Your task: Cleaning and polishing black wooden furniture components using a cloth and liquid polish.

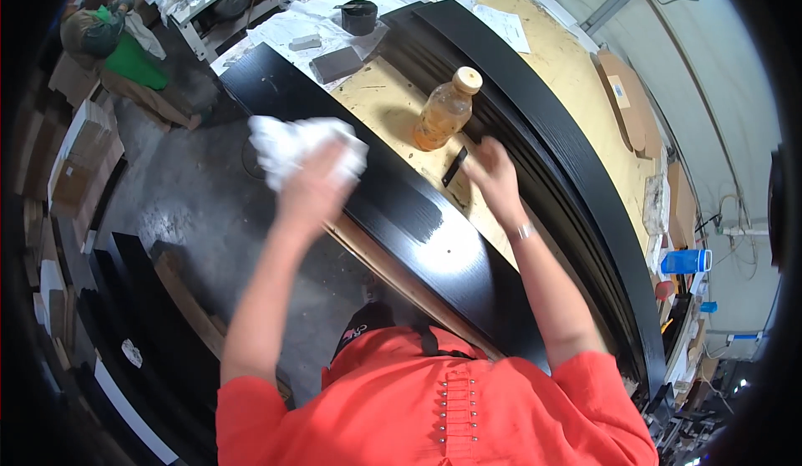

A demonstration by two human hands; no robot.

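A plastic bottle (445, 111) of amber liquid with a tan cap stands on the counter (380, 102), at 12 o'clock of the right hand (493, 173). The left hand (313, 183) clutches a white rag (292, 144) on the long black board (401, 207), whose long axis runs from 11 to 5 o'clock. The right hand's grip lies open, fingers by a small black strip (454, 166).

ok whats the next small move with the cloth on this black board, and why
Probably sweep the white cloth in the left hand along the black board: the cloth sits on its edge, and the right hand braces on the workbench.
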